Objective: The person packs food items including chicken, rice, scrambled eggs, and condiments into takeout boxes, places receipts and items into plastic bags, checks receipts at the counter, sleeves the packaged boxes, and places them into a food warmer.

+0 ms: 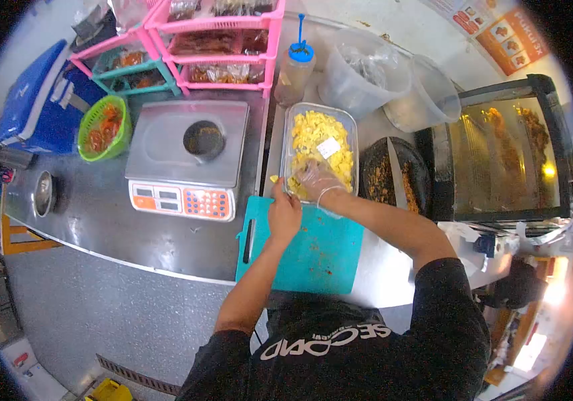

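Observation:
A clear rectangular container (288, 144) holds yellow food pieces (318, 130) with a white label (328, 148) on top. My right hand (320, 180), in a clear plastic glove, reaches into the lower part of the food; its fingertips are sunk among the pieces, so their grip is hidden. Bare and at the container's lower left corner, my left hand (285, 212) has its fingers closed at the rim, near a small yellow piece. Under both forearms lies a teal cutting board (313, 250) with brown crumbs.
Left of the container stands a scale (186, 160) with a dark round dish. Farther left are a green basket (104, 127) and a metal bowl (44, 194). A dark pan (393, 175) with a blade across it sits right, beside a glass-fronted case (500, 154). Plastic tubs (366, 70) stand behind.

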A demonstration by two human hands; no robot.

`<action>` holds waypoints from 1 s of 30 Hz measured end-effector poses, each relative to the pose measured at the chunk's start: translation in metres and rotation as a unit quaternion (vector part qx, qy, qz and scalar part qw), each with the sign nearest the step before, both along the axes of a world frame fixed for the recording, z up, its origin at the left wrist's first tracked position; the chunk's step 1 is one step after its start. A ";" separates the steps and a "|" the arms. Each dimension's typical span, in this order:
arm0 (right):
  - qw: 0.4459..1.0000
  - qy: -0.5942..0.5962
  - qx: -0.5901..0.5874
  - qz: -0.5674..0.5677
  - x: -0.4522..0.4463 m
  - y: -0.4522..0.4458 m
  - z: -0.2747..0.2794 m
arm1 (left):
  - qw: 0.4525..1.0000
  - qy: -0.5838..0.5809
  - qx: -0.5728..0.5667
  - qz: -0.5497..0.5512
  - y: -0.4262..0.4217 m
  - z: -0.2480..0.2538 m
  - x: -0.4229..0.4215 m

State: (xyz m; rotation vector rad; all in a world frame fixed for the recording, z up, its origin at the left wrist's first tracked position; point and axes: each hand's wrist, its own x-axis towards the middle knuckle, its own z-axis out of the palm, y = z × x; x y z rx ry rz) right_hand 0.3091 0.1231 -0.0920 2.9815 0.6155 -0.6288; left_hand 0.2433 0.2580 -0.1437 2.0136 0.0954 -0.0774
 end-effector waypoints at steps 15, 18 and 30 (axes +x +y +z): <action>0.988 -0.081 -0.128 -0.011 -0.005 -0.003 -0.011 | 0.999 -0.003 -0.031 0.016 0.001 -0.004 -0.002; 0.994 -0.048 -0.078 -0.058 0.001 -0.001 -0.007 | 0.999 0.025 -0.031 -0.007 0.005 0.004 0.000; 0.977 0.056 -0.196 0.063 0.021 -0.012 -0.010 | 0.997 0.056 -0.051 0.005 0.005 0.006 -0.001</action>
